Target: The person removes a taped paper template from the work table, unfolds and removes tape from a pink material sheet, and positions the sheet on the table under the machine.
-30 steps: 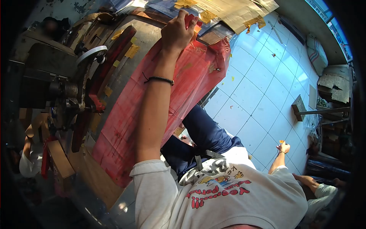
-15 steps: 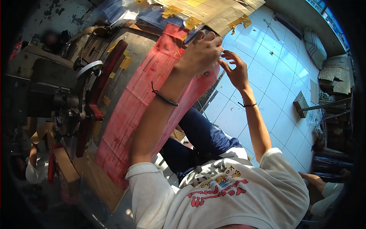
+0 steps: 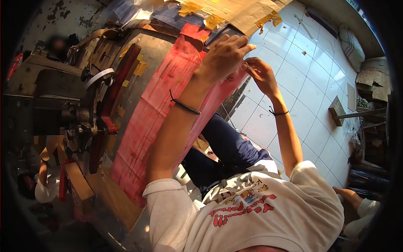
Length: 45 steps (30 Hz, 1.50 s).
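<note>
The sheet lies before you on the counter, its far end beneath your left hand. The machine stands to your left; the floor spreads right, a sack farther off.

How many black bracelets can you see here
2: one black bracelet on the wrist of the left hand, and a second black bracelet on the wrist of the right hand. More could be hidden in the dark edges.
</note>
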Each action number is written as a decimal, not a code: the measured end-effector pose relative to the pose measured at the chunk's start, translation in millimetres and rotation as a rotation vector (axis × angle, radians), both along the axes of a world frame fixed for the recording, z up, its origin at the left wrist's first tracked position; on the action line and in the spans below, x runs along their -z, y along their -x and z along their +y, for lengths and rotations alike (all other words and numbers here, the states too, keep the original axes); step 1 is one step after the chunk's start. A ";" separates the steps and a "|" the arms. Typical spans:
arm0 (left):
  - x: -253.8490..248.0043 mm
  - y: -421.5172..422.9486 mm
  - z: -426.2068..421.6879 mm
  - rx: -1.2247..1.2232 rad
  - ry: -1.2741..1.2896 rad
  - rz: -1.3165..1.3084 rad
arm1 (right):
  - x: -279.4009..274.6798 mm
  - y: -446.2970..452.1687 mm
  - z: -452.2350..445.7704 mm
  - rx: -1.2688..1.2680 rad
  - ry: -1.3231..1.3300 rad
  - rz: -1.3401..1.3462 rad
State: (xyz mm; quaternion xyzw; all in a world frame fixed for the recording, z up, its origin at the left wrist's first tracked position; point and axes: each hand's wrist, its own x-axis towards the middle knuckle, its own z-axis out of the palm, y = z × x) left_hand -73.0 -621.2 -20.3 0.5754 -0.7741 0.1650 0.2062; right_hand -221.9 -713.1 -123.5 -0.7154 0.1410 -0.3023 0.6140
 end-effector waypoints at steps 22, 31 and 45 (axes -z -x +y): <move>11.0 1.2 -5.1 -0.054 -0.088 0.169 | -39.4 36.3 30.6 0.412 0.653 -0.092; 13.3 1.3 -5.3 -0.039 -0.067 0.174 | -34.9 44.6 29.1 0.394 0.782 -0.079; 17.9 -0.3 -7.4 -0.019 -0.028 0.131 | 68.8 187.4 -52.7 0.567 -0.029 0.086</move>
